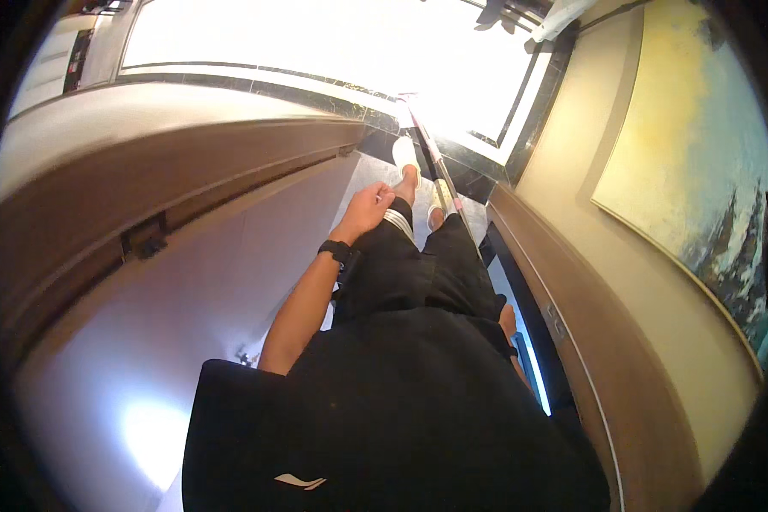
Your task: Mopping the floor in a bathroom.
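Note:
My left hand (370, 210) hangs in front of my left thigh, its fingers curled in and nothing visible in them. A black watch (337, 250) is on that wrist. Low at my right side, only a bit of my right hand (508, 319) shows; its fingers are hidden by my black clothing. A long thin pole (436, 155), light with pinkish parts, slants from the bright floor ahead back along my right leg toward that hand. Whether the hand grips it cannot be seen. The pole's far end is washed out by glare.
I stand in a narrow passage. A brown door frame (230, 154) borders the left, a brown wall base (589, 316) the right. A large painting (691, 162) hangs on the right wall. Ahead, dark stone trim (469, 158) edges a glaring white floor (316, 38).

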A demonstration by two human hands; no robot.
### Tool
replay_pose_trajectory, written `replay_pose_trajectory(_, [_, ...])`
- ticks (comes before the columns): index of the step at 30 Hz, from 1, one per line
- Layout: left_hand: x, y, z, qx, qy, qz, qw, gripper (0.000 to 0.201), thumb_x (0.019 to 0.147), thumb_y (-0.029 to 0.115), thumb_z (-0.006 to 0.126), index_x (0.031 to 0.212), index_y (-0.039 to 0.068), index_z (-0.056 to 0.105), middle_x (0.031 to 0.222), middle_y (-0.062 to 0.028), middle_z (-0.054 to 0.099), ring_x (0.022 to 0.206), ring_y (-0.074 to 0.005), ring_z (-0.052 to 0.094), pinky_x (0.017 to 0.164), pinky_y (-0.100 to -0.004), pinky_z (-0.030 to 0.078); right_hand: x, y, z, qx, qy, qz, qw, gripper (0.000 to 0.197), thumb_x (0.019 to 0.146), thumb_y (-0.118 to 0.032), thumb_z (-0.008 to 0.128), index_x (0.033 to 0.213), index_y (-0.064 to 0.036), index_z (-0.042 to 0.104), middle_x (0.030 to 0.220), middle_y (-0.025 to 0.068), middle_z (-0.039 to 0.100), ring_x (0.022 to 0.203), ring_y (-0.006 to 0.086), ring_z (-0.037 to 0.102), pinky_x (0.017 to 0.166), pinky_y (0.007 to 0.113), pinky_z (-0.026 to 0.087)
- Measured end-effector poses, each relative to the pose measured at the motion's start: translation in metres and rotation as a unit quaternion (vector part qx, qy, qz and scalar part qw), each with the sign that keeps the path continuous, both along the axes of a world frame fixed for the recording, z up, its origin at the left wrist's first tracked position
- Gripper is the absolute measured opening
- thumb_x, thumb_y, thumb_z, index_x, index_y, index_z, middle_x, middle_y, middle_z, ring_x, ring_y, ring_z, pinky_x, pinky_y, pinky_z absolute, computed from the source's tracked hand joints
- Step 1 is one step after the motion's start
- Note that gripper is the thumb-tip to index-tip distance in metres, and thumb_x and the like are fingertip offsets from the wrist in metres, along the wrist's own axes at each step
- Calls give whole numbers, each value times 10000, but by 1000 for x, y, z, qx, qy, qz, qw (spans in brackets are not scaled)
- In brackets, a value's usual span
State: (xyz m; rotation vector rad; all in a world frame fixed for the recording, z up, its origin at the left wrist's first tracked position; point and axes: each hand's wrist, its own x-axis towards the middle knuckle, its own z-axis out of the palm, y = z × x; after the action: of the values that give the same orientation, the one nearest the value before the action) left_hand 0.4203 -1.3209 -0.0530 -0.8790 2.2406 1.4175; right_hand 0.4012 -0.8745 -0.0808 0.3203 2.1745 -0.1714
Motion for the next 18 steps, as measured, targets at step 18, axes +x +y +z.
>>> replay_pose_trajectory(18, [-220, -246, -12, -5, -21, 104, 994, 227, 931, 189, 608, 1069, 16, 658, 961, -154, 710, 874, -261, 687, 795, -384, 534, -328, -306, 13, 107, 51, 113, 986, 427, 739, -367, 640, 991, -32, 719, 979, 210, 718, 971, 387, 689, 870, 441, 538])
